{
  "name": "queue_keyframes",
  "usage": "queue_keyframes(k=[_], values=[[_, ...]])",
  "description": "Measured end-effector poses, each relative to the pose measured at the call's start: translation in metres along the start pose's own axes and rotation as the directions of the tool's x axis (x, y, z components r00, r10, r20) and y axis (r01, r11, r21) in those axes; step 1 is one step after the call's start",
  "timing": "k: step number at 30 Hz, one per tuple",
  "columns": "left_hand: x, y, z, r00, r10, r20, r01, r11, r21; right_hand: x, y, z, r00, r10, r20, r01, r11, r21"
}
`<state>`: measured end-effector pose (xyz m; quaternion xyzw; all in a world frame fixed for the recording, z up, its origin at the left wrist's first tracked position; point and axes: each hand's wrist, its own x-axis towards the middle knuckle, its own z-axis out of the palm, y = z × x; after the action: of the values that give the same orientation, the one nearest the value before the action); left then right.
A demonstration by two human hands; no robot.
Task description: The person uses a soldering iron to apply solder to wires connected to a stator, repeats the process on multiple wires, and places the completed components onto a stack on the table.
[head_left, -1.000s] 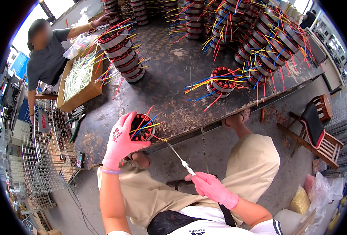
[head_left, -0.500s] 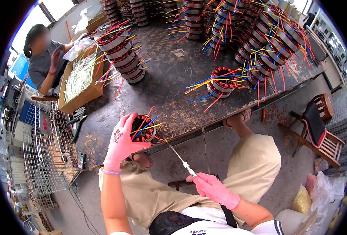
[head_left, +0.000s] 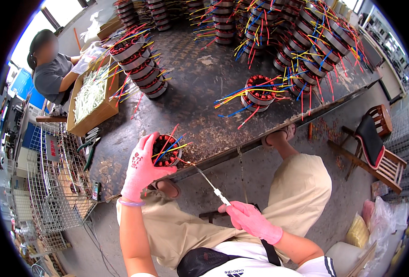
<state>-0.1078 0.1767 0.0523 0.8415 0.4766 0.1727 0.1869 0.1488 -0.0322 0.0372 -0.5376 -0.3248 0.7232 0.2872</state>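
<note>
My left hand (head_left: 142, 166), in a pink glove with a purple band at the wrist, grips a motor stator (head_left: 175, 160) by its left side at the table's near edge. Red copper windings line this ring, and red, blue and yellow leads stick out of it. My right hand (head_left: 250, 221), also gloved in pink, is closed round a slim tool with a white handle (head_left: 222, 197) and a long thin shaft. The shaft's tip meets a thin lead coming off the stator's lower right side; how they join is too small to tell.
Another stator (head_left: 259, 93) stands alone on the dark worn table (head_left: 204, 87). Tall stacks of stators (head_left: 142, 64) rise behind. A cardboard box (head_left: 93, 114) of white sleeves sits at the left, pliers (head_left: 90, 150) near it. A co-worker (head_left: 52, 69) handles a plastic bag beyond. Right stands a wooden chair (head_left: 373, 145).
The co-worker's raised hand has come down to the plastic bag. My view has shifted slightly. My hands keep nearly the same place, the tool's tip still at the lead.
</note>
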Motion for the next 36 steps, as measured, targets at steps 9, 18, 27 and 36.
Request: queue_keyframes(k=[9,18,27,36], values=[[0.0002,-0.0027,0.0021,1.0,0.011,-0.006,-0.011,1.0,-0.006,0.001,0.0047,-0.0005,0.999,-0.032,-0.004,0.032,0.999,0.012],[0.0003,0.001,0.0012,1.0,0.006,-0.005,-0.006,1.0,0.0,0.0024,0.0037,-0.0003,1.0,-0.01,-0.001,0.01,0.999,0.035],[0.0006,0.0004,0.001,1.0,-0.009,0.006,0.01,0.999,-0.032,0.0024,0.0036,-0.0005,1.0,-0.009,0.002,0.009,0.999,0.039],[0.0003,0.0017,-0.001,1.0,0.014,-0.001,-0.015,0.999,-0.028,0.0018,0.0025,-0.0017,1.0,0.014,-0.003,-0.014,1.0,0.011]])
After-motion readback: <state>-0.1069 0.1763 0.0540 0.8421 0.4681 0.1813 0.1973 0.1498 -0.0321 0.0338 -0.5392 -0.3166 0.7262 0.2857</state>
